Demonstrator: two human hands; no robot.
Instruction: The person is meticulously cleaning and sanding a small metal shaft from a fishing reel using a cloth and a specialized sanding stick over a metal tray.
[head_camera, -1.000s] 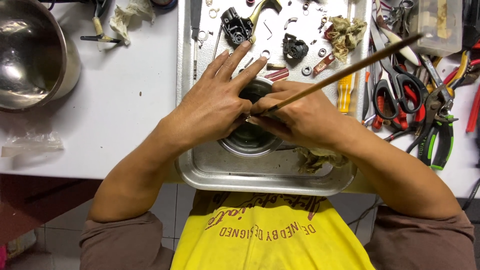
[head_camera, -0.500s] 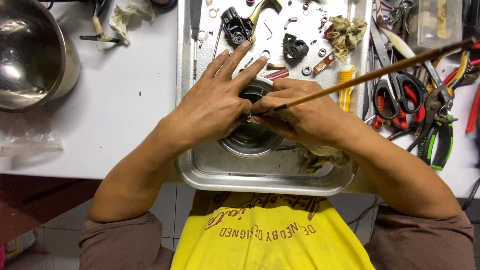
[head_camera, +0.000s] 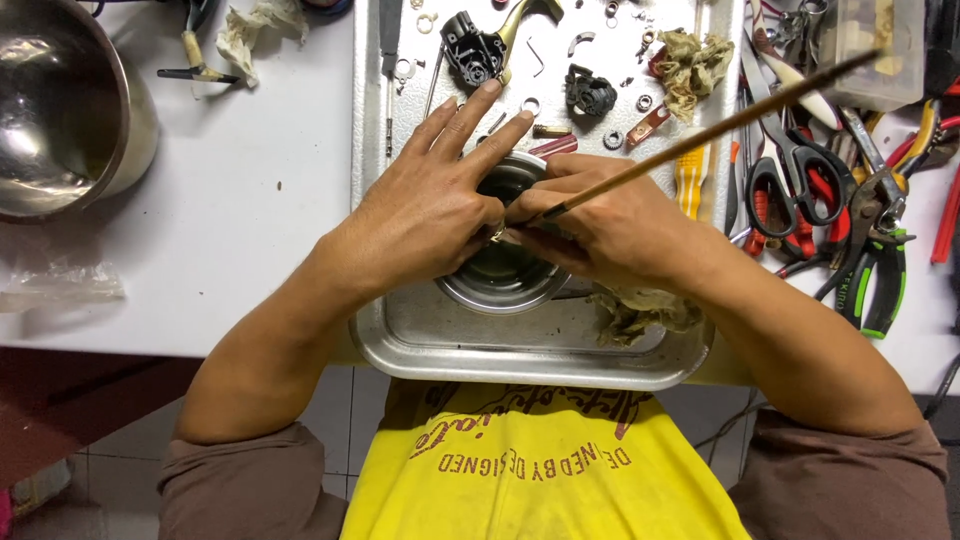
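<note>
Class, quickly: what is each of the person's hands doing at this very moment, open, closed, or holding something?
Left hand: fingers spread, resting on the round metal part in the tray.
Right hand: closed on a thin brown stick.

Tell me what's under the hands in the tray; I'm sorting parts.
A round metal cup sits under both hands; the right hand holds a thin stick. The cup's middle is covered.
</note>
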